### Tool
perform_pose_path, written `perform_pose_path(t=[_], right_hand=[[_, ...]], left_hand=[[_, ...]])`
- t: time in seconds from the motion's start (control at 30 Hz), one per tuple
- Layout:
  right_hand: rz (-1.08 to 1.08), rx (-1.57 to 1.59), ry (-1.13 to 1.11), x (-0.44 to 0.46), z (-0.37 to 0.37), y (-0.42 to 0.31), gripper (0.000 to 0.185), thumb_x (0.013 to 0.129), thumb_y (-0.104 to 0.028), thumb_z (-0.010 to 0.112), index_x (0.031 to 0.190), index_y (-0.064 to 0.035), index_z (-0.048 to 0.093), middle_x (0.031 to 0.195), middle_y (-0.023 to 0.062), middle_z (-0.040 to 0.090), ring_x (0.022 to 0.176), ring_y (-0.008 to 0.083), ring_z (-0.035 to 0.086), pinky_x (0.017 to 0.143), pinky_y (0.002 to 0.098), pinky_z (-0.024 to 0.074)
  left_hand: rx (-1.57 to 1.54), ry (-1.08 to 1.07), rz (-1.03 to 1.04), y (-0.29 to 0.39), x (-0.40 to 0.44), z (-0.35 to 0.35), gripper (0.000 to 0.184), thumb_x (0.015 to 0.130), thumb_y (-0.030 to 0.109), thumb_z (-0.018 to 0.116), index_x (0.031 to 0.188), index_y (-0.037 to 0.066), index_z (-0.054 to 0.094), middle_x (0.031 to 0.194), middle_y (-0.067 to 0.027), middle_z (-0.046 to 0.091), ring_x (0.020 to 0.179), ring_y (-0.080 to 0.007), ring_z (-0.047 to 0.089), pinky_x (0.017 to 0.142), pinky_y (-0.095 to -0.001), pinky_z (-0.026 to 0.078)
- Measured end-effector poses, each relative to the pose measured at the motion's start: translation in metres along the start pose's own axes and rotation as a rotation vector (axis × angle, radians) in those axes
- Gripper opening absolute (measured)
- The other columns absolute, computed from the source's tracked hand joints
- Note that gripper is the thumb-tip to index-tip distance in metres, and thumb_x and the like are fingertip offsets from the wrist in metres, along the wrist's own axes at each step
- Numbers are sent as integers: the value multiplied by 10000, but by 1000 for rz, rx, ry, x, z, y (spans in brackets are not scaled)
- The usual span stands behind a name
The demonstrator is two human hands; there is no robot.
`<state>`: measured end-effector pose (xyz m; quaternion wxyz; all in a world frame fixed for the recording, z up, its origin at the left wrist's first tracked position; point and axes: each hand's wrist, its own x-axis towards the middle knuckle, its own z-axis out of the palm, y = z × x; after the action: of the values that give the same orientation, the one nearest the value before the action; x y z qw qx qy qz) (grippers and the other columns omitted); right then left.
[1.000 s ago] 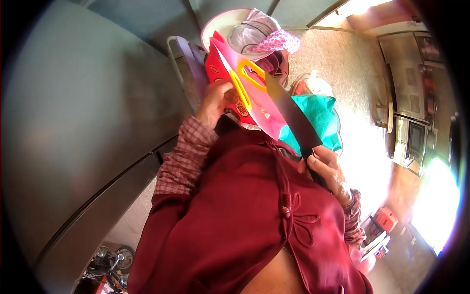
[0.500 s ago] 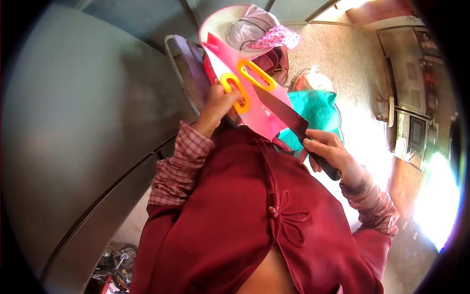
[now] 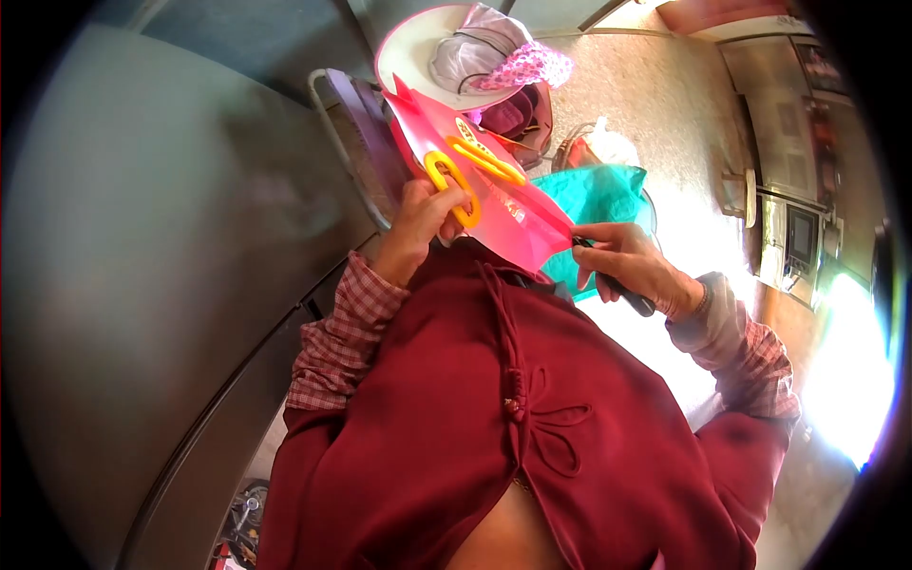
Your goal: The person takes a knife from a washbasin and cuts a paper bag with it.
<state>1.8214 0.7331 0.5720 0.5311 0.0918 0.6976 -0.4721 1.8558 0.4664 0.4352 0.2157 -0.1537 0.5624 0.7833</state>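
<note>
My left hand (image 3: pixel 418 225) is closed around one yellow handle (image 3: pixel 439 163) of a pink bag (image 3: pixel 518 233). The bag's other yellow handle (image 3: pixel 486 161) lies against its side. In my right hand (image 3: pixel 635 264), at the bag's right edge, is a knife (image 3: pixel 640 302). Only its black handle shows; the blade is hidden by the bag, and I cannot tell whether it is inside or behind. The fingertips of this hand touch the bag's edge.
Beyond the pink bag, a white round basin (image 3: pixel 404 57) holds a grey and pink cloth item (image 3: pixel 484 57). A teal bag (image 3: pixel 594 195) sits behind my right hand. A purple folded panel with a metal frame (image 3: pixel 356 123) leans at left, beside a large grey surface (image 3: pixel 161 237).
The knife blade, seen in front of the bag opening before, has gone out of sight at the bag. My right hand has moved up and left to the bag's edge. My left hand keeps its hold.
</note>
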Motion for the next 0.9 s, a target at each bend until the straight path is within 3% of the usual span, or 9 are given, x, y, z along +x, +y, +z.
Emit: perform_pose_path(t=[0.13, 0.33, 0.5, 0.77, 0.9], right_hand=[[43, -8, 0, -2, 3, -1, 429, 920, -222, 608, 1230, 72, 567, 716, 52, 643, 490, 65, 535, 430, 207, 436], [10, -88, -5, 9, 12, -12, 410, 924, -225, 588, 1197, 81, 579, 709, 56, 633, 488, 63, 527, 426, 206, 430], [7, -15, 29, 25, 32, -16, 361, 920, -191, 579, 1204, 32, 597, 718, 66, 626, 507, 82, 564, 428, 208, 447], [87, 10, 53, 15, 37, -28, 271, 913, -196, 581, 1064, 17, 650, 690, 52, 621, 517, 84, 580, 430, 203, 443], [41, -98, 58, 37, 38, -30, 339, 936, -222, 574, 1149, 36, 629, 700, 47, 636, 471, 68, 533, 416, 204, 415]], left_hand=[[-21, -28, -60, 4, 1, 1, 162, 854, 173, 599, 785, 31, 635, 740, -31, 630, 513, -70, 501, 472, -193, 369], [-77, -79, -27, 6, 0, 2, 154, 863, 174, 600, 849, 27, 644, 760, -25, 639, 532, -65, 521, 477, -191, 377], [-59, -64, -37, 3, 3, 5, 153, 874, 176, 609, 853, 28, 642, 763, -30, 646, 552, -66, 554, 478, -188, 411], [-60, -82, -74, 6, 2, 6, 158, 873, 170, 615, 831, 19, 635, 679, -47, 630, 492, -67, 531, 445, -194, 409], [-43, -64, -54, 2, 3, 11, 163, 861, 173, 618, 814, 17, 633, 666, -52, 625, 480, -68, 514, 436, -197, 388]])
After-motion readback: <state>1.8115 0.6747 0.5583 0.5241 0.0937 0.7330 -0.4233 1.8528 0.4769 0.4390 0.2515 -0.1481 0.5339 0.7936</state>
